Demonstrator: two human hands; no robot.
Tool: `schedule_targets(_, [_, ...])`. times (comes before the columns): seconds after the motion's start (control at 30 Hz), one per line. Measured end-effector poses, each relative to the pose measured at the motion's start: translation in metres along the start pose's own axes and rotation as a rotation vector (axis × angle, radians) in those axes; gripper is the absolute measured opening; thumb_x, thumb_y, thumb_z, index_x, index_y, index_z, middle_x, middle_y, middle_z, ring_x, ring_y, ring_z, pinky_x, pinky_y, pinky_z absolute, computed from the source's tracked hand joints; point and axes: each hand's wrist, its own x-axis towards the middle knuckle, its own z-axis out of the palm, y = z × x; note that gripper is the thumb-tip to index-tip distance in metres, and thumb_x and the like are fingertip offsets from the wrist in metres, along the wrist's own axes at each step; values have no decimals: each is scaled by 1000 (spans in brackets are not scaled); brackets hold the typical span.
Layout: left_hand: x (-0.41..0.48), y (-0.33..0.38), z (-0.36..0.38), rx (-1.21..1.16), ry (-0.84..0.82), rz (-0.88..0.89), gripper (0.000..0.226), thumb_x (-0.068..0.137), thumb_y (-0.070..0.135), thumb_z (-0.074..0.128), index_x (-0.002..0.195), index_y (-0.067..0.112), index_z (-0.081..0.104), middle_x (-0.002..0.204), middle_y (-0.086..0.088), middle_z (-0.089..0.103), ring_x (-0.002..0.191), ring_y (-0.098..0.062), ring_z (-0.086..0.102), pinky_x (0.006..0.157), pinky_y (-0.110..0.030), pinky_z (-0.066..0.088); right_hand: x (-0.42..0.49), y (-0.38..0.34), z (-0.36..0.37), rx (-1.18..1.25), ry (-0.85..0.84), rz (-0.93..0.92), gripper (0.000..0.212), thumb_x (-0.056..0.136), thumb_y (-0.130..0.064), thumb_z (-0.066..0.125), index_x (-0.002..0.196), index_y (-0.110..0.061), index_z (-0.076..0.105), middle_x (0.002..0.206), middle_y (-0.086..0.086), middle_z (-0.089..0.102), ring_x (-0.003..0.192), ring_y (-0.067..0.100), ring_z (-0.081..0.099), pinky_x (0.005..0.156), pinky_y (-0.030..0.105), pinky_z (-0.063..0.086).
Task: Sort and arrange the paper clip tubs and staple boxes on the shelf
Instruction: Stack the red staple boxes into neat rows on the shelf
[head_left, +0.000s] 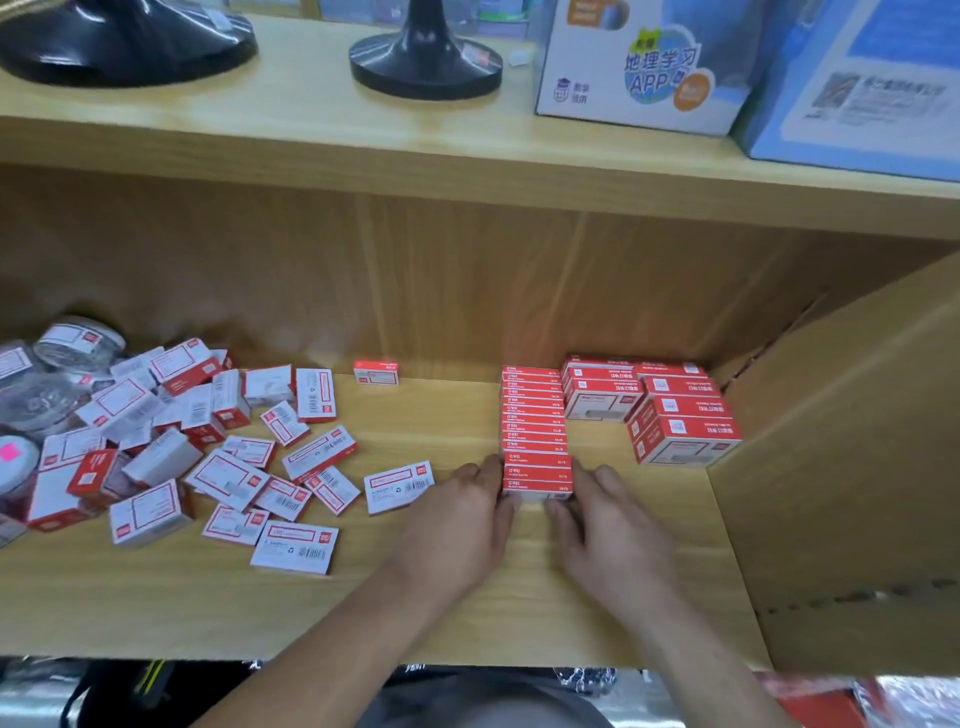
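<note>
Staple boxes form a red row right of centre on the shelf. Left hand and right hand press its near end from both sides, each grip flat-fingered, clasping nothing. Loose boxes and paper clip tubs lie heaped at the left.

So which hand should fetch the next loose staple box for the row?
Left, probably. The left hand is close to the nearest loose box, with the pile further left; the right hand is on the far side of the row.
</note>
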Motion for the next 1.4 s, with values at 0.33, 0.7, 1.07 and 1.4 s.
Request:
schedule_targets(0.33, [-3, 4, -2, 132, -28, -12, 56, 106, 48, 31, 155, 21, 28, 121, 0, 60, 94, -29, 67, 67, -39, 45, -1, 3, 2, -41, -9, -23, 50, 100, -53, 39, 148, -43, 31, 108, -12, 46, 102, 15, 60, 67, 32, 44])
schedule_targets(0.7, [-3, 5, 4, 319, -16, 53, 57, 96, 46, 56, 136, 6, 59, 97, -1, 71, 59, -18, 67, 41, -27, 37, 0, 0, 0, -34, -70, -7, 50, 101, -52, 33, 150, -42, 25, 109, -10, 44, 105, 19, 58, 72, 36, 51])
schedule_targets(1.07, [-34, -28, -30, -313, -68, 46, 43, 94, 30, 60, 136, 27, 50, 100, 8, 58, 93, -14, 59, 82, -37, 49, -29, 6, -2, 351, 156, 146, 25, 87, -40, 67, 109, -30, 72, 89, -18, 56, 76, 5, 60, 69, 36, 54])
schedule_targets(1.4, [-97, -101, -92, -251, 29, 19, 13, 89, 38, 59, 97, 29, 64, 84, 14, 54, 74, -4, 56, 65, -33, 51, -25, -119, 26, 394, 94, -135, 29, 83, -47, 64, 103, -28, 74, 101, -21, 60, 94, 7, 64, 83, 30, 54])
